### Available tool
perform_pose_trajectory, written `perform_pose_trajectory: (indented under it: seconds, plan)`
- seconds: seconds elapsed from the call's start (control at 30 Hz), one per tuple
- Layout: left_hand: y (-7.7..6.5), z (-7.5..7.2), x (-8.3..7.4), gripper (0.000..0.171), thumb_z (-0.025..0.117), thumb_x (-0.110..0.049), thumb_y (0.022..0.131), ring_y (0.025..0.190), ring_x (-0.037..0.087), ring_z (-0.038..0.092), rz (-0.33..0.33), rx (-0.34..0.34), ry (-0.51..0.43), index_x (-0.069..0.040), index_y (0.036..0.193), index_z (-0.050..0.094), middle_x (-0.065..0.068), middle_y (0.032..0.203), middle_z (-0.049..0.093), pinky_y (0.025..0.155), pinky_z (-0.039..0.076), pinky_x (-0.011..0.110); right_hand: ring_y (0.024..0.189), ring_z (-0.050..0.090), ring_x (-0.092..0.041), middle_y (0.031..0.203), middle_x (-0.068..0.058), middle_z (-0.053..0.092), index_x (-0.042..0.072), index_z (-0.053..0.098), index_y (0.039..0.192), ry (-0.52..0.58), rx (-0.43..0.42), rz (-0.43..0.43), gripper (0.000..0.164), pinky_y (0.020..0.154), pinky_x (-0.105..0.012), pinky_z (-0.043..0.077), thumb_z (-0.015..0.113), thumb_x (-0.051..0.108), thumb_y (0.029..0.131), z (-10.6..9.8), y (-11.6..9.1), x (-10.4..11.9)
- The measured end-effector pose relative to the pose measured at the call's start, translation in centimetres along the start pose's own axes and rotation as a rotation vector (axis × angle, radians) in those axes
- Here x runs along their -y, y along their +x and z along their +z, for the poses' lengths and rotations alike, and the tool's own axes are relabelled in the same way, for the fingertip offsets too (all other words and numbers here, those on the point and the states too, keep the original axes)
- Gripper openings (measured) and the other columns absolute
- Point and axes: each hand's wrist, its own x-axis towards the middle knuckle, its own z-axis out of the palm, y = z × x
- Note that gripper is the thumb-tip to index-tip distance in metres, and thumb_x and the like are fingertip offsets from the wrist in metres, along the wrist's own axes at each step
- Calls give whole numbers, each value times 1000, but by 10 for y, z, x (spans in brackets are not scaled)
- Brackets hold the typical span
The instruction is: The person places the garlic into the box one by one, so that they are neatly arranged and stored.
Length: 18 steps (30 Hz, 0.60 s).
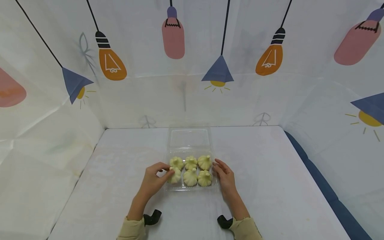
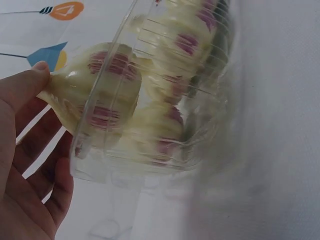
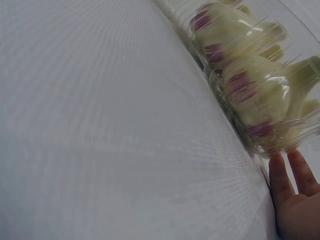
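A clear plastic clamshell box [image 1: 192, 189] lies on the table, its lid [image 1: 188, 138] folded back toward the wall. Several pale garlic bulbs [image 1: 190, 178] sit inside in two rows, with purple patches on their sides in the wrist views. At the box's front left corner, my left hand [image 1: 154, 178] pinches one garlic bulb [image 2: 80, 90] by its stem between thumb and finger. That bulb is tilted and partly above the box wall. My right hand [image 1: 226, 180] is at the right side of the box, its extended fingertips [image 3: 278, 165] touching the plastic wall.
A white cloth covers the table [image 1: 270, 186]. Behind it hangs a white sheet [image 1: 192, 96] printed with lamps and bulbs. Black curved pieces [image 1: 152, 217] stick out at both wrists by the sleeves. A dark blue strip [image 1: 318, 176] runs along the right table edge.
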Motion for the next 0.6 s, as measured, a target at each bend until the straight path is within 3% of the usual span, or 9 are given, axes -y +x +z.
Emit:
perform_pose_trajectory:
  seconds: [0.23, 0.6]
  plan:
    - [-2, 4, 2, 16, 81, -9, 79, 74, 8, 62, -12, 33, -9, -16, 89, 71, -10, 86, 69, 65, 52, 35, 121, 52, -26, 134, -15, 55, 7, 53, 138, -11, -4, 1, 41, 91, -25, 46, 59, 16, 99, 0, 1, -1]
    - [-6, 9, 7, 16, 82, -13, 79, 76, 6, 62, -61, 44, 67, -17, 90, 71, -12, 85, 68, 67, 52, 31, 120, 53, -26, 133, -15, 56, 7, 54, 137, -13, -5, -7, 40, 91, -24, 46, 59, 17, 98, -1, 2, -2]
